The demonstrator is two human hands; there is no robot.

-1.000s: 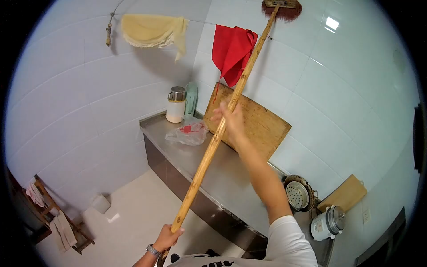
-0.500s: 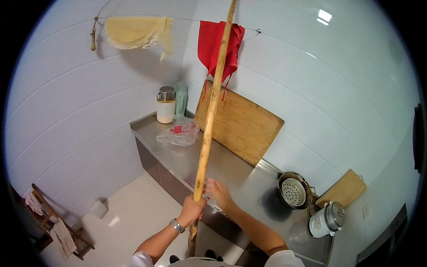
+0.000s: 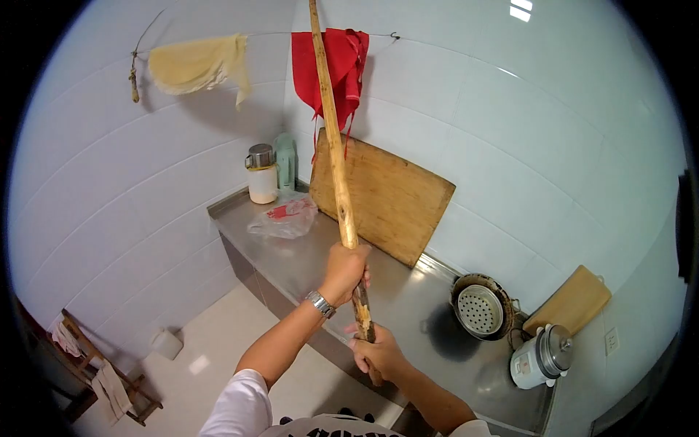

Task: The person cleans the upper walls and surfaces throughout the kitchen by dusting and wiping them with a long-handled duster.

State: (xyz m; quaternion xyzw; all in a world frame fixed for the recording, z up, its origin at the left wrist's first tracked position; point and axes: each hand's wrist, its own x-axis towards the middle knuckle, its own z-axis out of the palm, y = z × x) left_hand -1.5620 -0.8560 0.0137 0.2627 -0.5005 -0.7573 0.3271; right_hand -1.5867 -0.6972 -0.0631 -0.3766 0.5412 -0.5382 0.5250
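Observation:
A long, pale wooden pole point(image 3: 336, 167) rises in front of me, leaning a little left, and its top runs out of the view. My left hand point(image 3: 346, 273), with a metal watch on the wrist, is wrapped tightly round its lower part. Below it, the pole's rough, darker bottom end reaches my right hand point(image 3: 382, 355). My right fingers are curled at that end, partly hidden from view. Both hands are in front of the steel counter point(image 3: 291, 269). Behind the pole, a red apron point(image 3: 349, 76) hangs from a wire.
A big wooden board point(image 3: 400, 197) leans on the wall. On the counter are a plastic bag point(image 3: 287, 218), a thermos point(image 3: 262, 175), a pan with a steamer insert point(image 3: 480, 309), and a rice cooker point(image 3: 539, 357). A yellow cloth point(image 3: 196, 65) hangs left; a wooden chair point(image 3: 109, 371) stands below.
The pole has been raised and its top has swung left. My left hand has risen with it. My right hand has dropped from beside the pole to its bottom end.

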